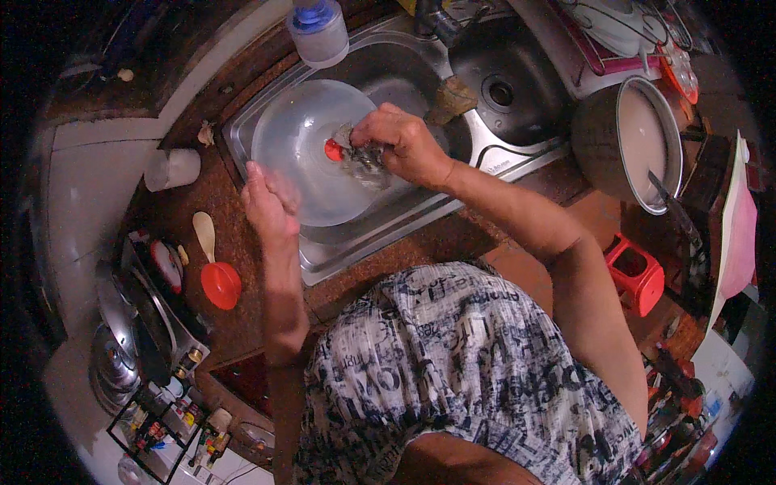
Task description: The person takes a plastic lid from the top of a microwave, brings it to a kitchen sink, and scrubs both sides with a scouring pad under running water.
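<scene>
A round translucent plastic lid or shallow bowl (297,176) with a red centre lies over the left basin of a stainless steel sink (461,206). My left hand (271,203) grips its left rim, fingers slightly blurred. Pinched in my right hand (403,145) is a crumpled, shiny grey scrubbing piece (367,167), held against the plastic near the red centre. Whether that piece is mesh or thin plastic I cannot tell. A brownish rag or sponge (454,100) rests on the divider between the two basins, beyond my right hand.
A clear container with a blue top (318,36) stands behind the sink near the faucet (436,21). At right is a large metal pot (597,139) of cloudy liquid. A plastic cup (173,168), red ladle (221,285) and gas stove (160,315) are at left; a red stool (642,279) stands below right.
</scene>
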The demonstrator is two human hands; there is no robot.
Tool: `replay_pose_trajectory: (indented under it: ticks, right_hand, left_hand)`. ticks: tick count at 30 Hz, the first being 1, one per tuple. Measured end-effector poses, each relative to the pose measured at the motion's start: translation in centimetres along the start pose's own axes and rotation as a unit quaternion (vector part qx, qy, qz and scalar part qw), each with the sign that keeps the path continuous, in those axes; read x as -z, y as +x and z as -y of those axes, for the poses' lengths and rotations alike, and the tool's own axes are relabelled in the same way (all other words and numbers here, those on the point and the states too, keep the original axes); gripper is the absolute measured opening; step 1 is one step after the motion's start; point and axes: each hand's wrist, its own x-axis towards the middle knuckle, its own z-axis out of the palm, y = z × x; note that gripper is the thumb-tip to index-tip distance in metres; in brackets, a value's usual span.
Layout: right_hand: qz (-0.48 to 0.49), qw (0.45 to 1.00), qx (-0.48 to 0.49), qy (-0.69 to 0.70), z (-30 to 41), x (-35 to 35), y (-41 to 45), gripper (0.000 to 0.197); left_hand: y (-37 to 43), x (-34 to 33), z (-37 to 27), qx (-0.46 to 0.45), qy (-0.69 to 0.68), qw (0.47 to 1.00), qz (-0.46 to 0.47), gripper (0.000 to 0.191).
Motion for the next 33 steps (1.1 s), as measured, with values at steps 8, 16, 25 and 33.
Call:
replay_pose_trajectory:
  ticks: [8, 16, 25, 33]
  right_hand:
    - [-0.124, 0.986, -0.087, -0.071, 2.5, -3.8, 0.4, 0.034]
    - [-0.081, 0.977, -0.197, 0.012, 0.1, -4.1, -0.1, 0.027]
    - [0.212, 0.973, -0.061, -0.063, -2.0, -1.3, 2.4, 0.030]
    - [0.222, 0.969, -0.043, -0.101, -1.9, -1.0, 2.7, 0.024]
  left_hand:
    - [-0.9, -1.7, -0.3, -0.017, 0.024, 0.998, 0.050, 0.039]
    - [-1.6, -1.4, 0.3, -0.018, 0.012, 0.999, 0.031, 0.038]
    - [-1.0, -1.8, 0.4, -0.024, 0.102, 0.993, 0.050, 0.037]
    - [-0.5, -1.8, 0.2, 0.004, 0.073, 0.995, 0.070, 0.039]
